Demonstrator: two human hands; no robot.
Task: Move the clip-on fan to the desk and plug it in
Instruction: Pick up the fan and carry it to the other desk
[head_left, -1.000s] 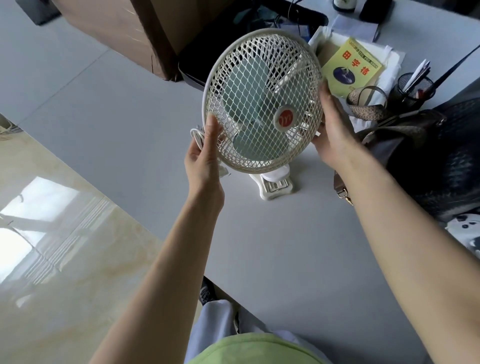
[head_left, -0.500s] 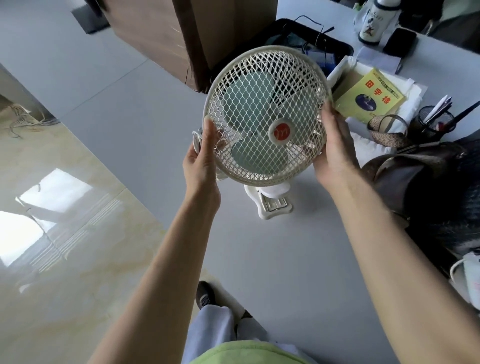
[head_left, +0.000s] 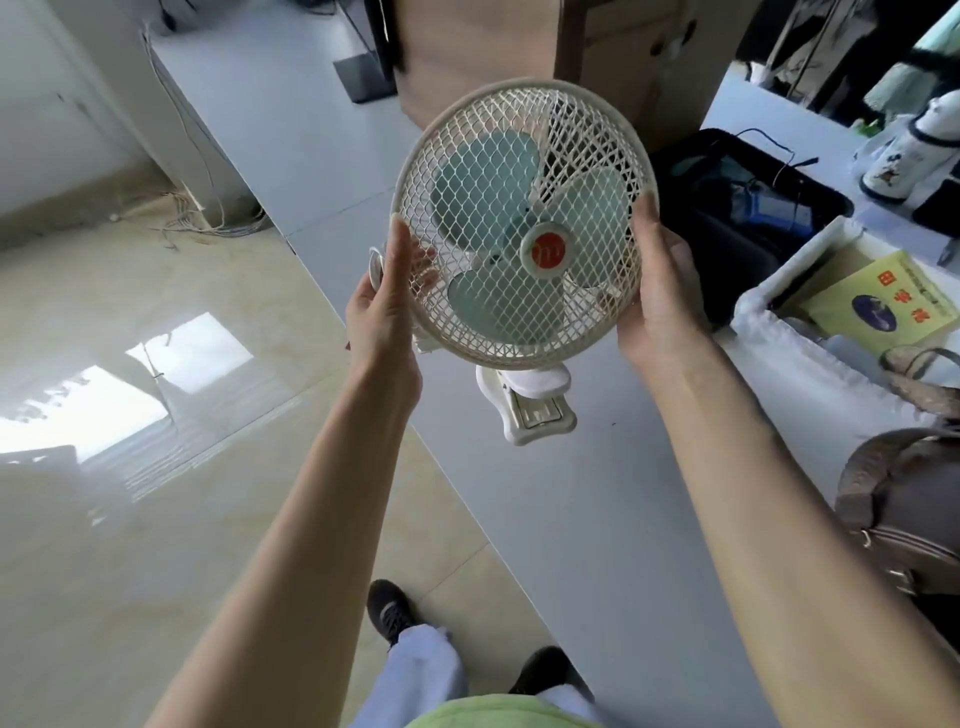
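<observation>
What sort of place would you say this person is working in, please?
Probably an office or study room. A long grey desk carries a yellow booklet and a black tray of cables, loose wires trail over the tiled floor, and both hands hold a clip-on fan above the desk.

White plastic mesh fan (head_left: 524, 223), matt grey desk (head_left: 597, 519), glossy floor tiles (head_left: 156, 493)

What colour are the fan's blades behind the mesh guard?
Pale blue-green, seen through the cream mesh guard of the fan in the head view.
</observation>
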